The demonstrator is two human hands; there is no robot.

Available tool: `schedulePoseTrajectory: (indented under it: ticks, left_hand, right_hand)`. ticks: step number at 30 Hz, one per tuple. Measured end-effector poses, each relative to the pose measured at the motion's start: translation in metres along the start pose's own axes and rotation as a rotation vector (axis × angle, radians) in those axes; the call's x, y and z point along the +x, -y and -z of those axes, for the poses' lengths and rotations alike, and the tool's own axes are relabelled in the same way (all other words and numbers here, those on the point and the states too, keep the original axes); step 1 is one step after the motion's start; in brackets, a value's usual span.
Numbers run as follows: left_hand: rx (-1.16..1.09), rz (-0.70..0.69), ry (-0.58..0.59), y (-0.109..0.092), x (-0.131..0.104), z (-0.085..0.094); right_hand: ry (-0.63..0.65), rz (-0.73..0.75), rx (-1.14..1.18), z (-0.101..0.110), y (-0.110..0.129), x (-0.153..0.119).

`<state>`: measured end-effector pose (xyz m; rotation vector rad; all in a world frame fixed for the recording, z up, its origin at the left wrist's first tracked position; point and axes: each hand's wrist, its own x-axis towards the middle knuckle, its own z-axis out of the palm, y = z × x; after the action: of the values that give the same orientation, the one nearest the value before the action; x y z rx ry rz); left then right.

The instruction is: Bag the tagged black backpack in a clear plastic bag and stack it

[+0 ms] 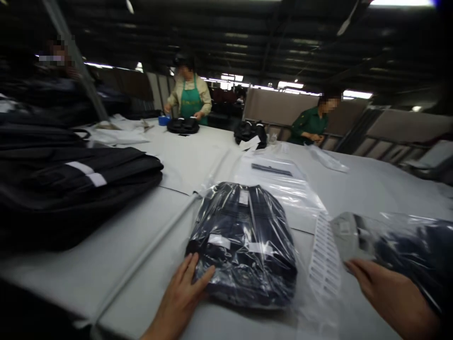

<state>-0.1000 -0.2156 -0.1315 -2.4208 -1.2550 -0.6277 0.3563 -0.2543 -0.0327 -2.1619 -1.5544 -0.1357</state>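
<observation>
In front of me lies a folded dark garment [244, 226] inside a clear plastic bag, with white strips across it and a white tag near its top. My left hand [186, 293] rests on the bag's lower left corner, fingers spread. At the right, my right hand [389, 288] has its fingers pressed together at the lower edge of a grey rounded object [348, 231]. What exactly they grip is unclear. Beside that hand is another dark bagged item [414, 250], cut off by the frame. A sheet of printed labels [323, 259] sits between the two bags.
A stack of dark garments [71, 189] covers the table's left side. A pale bar [148, 241] crosses the white table [138, 293]. Flat clear bags [279, 184] lie beyond the bagged garment. Across the table are a person in a green apron [191, 101] and another in dark green [311, 123].
</observation>
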Motion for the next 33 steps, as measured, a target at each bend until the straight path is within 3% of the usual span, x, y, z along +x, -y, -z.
schedulePoseTrajectory:
  ticks: [2,4,6,8,10,14,18,24,29,31,33]
  left_hand:
    - [0.018,0.039,0.049,-0.003,0.002,0.006]
    - [0.006,0.064,0.068,-0.008,0.005,0.009]
    - [-0.021,0.071,0.054,-0.010,0.006,0.010]
    - [-0.038,0.070,0.031,-0.011,0.005,0.009]
    - [-0.030,0.065,0.015,-0.011,0.003,0.007]
    - [-0.025,0.062,-0.009,-0.011,0.001,0.002]
    - [-0.069,0.081,-0.027,-0.010,-0.002,-0.002]
    - [-0.093,0.070,-0.073,-0.008,-0.007,-0.012]
    - [-0.093,0.129,-0.140,-0.014,-0.011,-0.029]
    - [-0.073,0.124,-0.157,-0.014,-0.011,-0.032]
    - [-0.047,0.122,-0.175,-0.011,-0.010,-0.033]
  right_hand:
    - [0.163,0.340,0.225,0.027,0.074,0.008]
    - [0.528,0.656,0.414,0.052,0.151,0.010]
    - [0.945,0.883,0.544,0.064,0.216,0.014]
    - [1.204,0.987,0.579,0.055,0.261,0.024]
    - [1.291,1.041,0.512,0.030,0.287,0.035]
    - [1.273,1.121,0.220,-0.033,0.313,0.051]
    - [1.180,1.173,-0.094,-0.068,0.333,0.048]
    - [0.944,1.225,-0.300,-0.089,0.342,0.035]
    - [0.792,1.007,-0.322,-0.102,0.338,0.053]
    - [0.782,0.935,-0.275,-0.096,0.330,0.059]
    - [0.694,0.889,-0.144,-0.085,0.317,0.053]
